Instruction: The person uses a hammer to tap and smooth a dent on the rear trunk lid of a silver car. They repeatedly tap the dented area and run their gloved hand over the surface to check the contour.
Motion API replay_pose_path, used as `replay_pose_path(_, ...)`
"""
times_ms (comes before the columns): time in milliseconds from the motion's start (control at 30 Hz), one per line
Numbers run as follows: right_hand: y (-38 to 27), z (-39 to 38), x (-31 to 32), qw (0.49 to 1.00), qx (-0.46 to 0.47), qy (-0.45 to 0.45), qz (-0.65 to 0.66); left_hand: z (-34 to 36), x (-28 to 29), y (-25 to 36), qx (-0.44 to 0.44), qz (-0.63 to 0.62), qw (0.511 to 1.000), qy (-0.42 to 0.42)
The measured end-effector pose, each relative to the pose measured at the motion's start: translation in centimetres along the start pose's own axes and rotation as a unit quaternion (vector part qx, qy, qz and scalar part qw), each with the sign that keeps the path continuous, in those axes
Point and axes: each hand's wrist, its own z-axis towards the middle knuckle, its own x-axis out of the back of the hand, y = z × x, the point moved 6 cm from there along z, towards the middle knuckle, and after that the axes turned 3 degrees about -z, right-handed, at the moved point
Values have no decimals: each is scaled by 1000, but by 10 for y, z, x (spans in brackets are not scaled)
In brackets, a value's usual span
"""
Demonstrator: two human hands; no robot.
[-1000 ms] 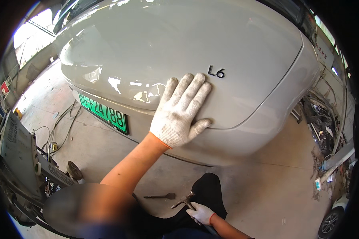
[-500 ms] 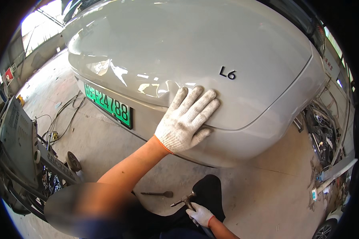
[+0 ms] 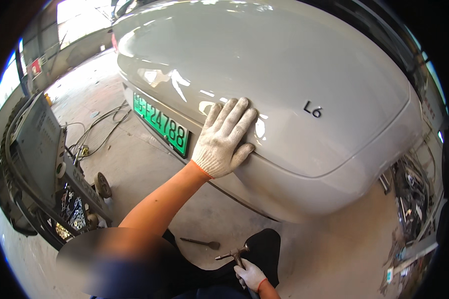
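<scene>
Gripping a small body hammer (image 3: 233,254) low in the view, the right hand (image 3: 251,275) is closing its gloved fingers around the handle, with the metal head pointing up and left toward the grey car's rear panel (image 3: 304,74); held this way, the tool is sitting ready just below the panel, not touching it. Lying on the concrete floor (image 3: 334,249) just left of the hammer, a second slim tool (image 3: 200,242) with a rounded end is resting flat, apart from both hands.

Reaching further up, the left hand (image 3: 223,139) is pressing flat on the car's rear panel, fingers spread and open, holding nothing; the palm is sitting right at the seam where the lid meets the bumper, which looks like a way of feeling the surface or steadying the metal. Just left of that hand, the green number plate (image 3: 161,124) is sitting fixed to the panel's recess.

Standing well to the left of the car, a grey machine on a wheeled cart (image 3: 40,159) is trailing cables (image 3: 100,129) across the floor toward the car. Piling up beyond the car's right side, scrap parts (image 3: 414,199) are lying in a dark heap.
</scene>
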Motion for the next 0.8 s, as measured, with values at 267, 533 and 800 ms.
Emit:
replay_pose_path(267, 7, 4, 1, 1000, -5, -13, 7, 0, 15, -63, 154, 54, 985, 50)
replay_pose_path(533, 11, -1, 6, 1000, -23, -8, 2, 9, 37, -177, 315, 34, 940, 124)
replay_pose_path(800, 7, 1, 3, 1000, -21, -6, 13, -17, 29, -147, 256, 76, 960, 90)
